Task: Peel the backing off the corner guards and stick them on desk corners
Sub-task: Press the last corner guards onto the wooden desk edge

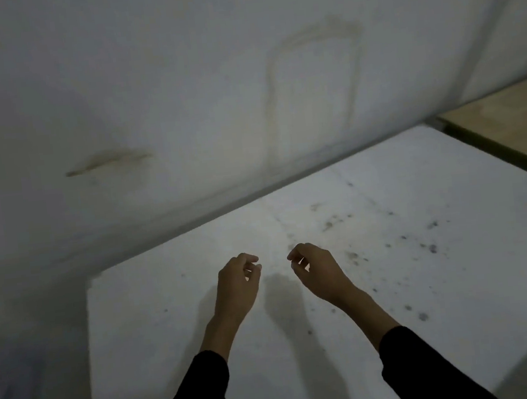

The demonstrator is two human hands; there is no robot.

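Corner guards do not show anywhere in the frame, neither on the desk nor in the hands. A white desk (160,346) fills the lower half, dotted with dark specks toward the right. Two arms in black sleeves (192,398) reach up from the bottom edge. The left hand (237,285) and right hand (320,273) hover above the desk at lower centre, near each other but apart. Each has its fingers loosely curled, thumb close to the fingertips, with nothing visible in its hold. The desk's far left corner (91,278) sits at middle left, bare of any guard, against a stained white wall (145,81). A wooden surface (507,115) shows at upper right. By the look of it, no guard is in hand and this corner is not yet covered. The next move calls for finding a guard, picking it up and peeling its backing. No brand, label or writing can be read.
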